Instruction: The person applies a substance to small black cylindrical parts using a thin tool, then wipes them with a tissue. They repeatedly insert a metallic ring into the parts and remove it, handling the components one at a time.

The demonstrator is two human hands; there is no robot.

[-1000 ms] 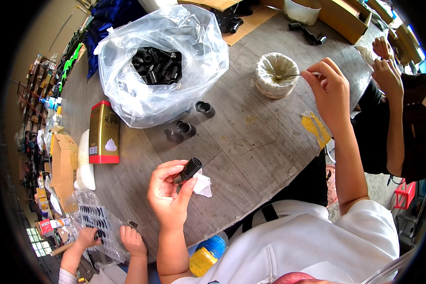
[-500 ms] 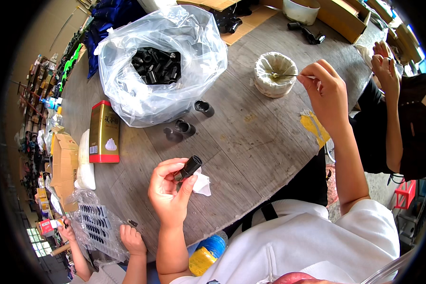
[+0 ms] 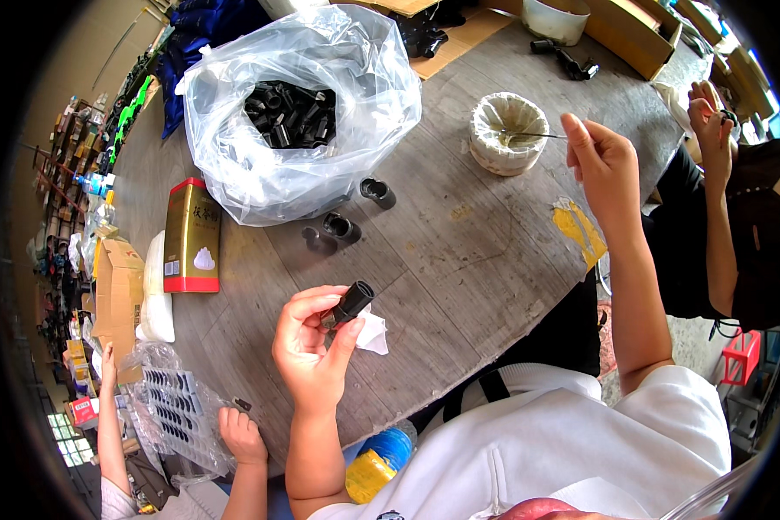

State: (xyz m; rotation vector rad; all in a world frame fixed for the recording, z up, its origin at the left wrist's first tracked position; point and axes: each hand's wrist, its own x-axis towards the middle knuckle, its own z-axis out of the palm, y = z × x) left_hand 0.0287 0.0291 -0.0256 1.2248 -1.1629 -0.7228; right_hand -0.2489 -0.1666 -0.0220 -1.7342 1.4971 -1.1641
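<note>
Between the thumb and fingers of my left hand (image 3: 312,351) is a short black plastic tube (image 3: 354,302), tilted with its open end up and to the right. A piece of white tissue (image 3: 373,334) shows beside it, next to my thumb. My right hand (image 3: 608,169) is closed on a thin dark stick (image 3: 537,134), whose far end reaches into a round whitish cup (image 3: 507,160) with a crumpled lining. What the cup contains is hard to make out. Two more black tubes stand on the table, one (image 3: 378,193) beside the bag and another (image 3: 341,228) nearer to me.
A clear plastic bag (image 3: 225,165) full of black tubes stands at the far left. Beside it is a gold and red tin (image 3: 192,238). Co-workers' hands (image 3: 243,436) (image 3: 711,130) are at both sides. A white bowl (image 3: 556,22) and cardboard box (image 3: 637,39) sit far right.
My right hand has shifted right and turned, so more of the stick shows out of the cup. My left hand is nearly still. A co-worker's hand at left has risen.
</note>
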